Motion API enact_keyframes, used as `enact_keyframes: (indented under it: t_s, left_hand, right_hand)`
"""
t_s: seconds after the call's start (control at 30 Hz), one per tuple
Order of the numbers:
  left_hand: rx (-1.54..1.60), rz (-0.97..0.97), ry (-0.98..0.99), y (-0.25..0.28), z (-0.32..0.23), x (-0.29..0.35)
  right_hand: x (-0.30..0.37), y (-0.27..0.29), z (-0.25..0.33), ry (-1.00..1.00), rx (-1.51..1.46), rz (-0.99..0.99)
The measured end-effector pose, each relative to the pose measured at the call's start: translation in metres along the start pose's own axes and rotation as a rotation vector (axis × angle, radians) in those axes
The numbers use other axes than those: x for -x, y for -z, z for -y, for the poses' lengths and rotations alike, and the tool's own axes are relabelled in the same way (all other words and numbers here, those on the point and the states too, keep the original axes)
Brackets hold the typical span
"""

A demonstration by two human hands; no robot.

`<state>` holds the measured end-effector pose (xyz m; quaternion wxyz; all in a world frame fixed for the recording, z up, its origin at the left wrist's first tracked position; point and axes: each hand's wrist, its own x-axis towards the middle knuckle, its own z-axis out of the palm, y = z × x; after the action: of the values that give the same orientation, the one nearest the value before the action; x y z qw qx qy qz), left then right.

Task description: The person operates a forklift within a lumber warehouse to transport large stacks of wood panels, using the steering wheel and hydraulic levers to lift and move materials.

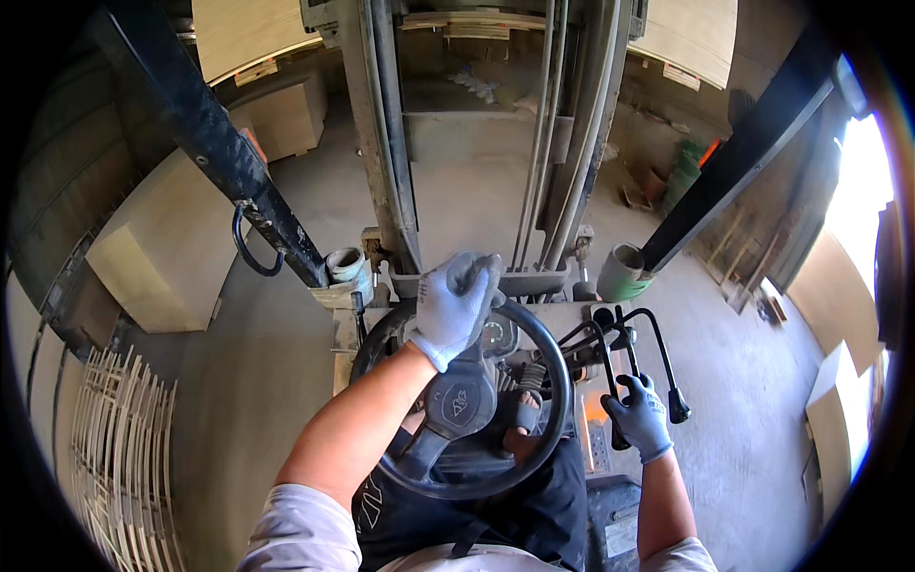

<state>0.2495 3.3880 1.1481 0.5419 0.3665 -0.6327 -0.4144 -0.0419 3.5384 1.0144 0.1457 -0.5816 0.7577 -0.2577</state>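
Hands (453, 310), two, gloved; steering wheel (460, 398), one

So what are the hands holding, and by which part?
Right hand: a black lever, by its lower end. Left hand: closed over the top of the steering wheel; its actual grip is hidden, so can't tell.
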Motion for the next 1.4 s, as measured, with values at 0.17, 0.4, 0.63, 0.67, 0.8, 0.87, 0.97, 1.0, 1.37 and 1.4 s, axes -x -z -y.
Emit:
enact_keyframes:
  t_s: [0.17, 0.4, 0.63, 0.67, 0.8, 0.87, 0.97, 1.0, 1.37, 1.4]
  left_hand:
    - [0.010, -0.010, 0.001, -0.016, 0.040, -0.089]
    - [0.020, -0.016, -0.039, 0.052, 0.111, -0.222]
    - [0.136, -0.022, -0.036, 0.137, 0.171, -0.387]
    - [0.113, -0.047, -0.048, 0.146, 0.179, -0.414]
    - [0.243, 0.001, 0.044, 0.183, 0.218, -0.520]
    - [0.020, 0.049, -0.156, 0.190, 0.252, -0.573]
    - [-0.114, 0.177, -0.270, 0.182, 0.273, -0.631]
    - [-0.168, 0.234, -0.240, 0.180, 0.280, -0.642]
    - [-0.246, 0.352, -0.308, 0.261, 0.367, -0.775]
    - [-0.258, 0.373, -0.201, 0.283, 0.374, -0.796]
  right_hand:
    - [-0.096, -0.020, 0.000, 0.064, -0.024, -0.064]
    - [-0.200, -0.040, 0.098, 0.437, 0.251, -0.062]
    - [-0.367, -0.080, 0.178, 0.646, 0.229, 0.125]
    - [-0.399, -0.095, 0.179, 0.595, 0.139, 0.094]
    - [-0.509, -0.139, 0.235, 0.631, 0.168, -0.110]
    - [-0.566, -0.161, 0.257, 0.573, 0.183, -0.151]
    - [-0.657, -0.185, 0.303, 0.475, 0.100, -0.275]
    - [-0.687, -0.192, 0.309, 0.550, 0.096, -0.321]
    - [-0.965, -0.245, 0.356, 0.409, 0.053, -0.318]
    - [-0.992, -0.255, 0.368, 0.395, 0.059, -0.330]
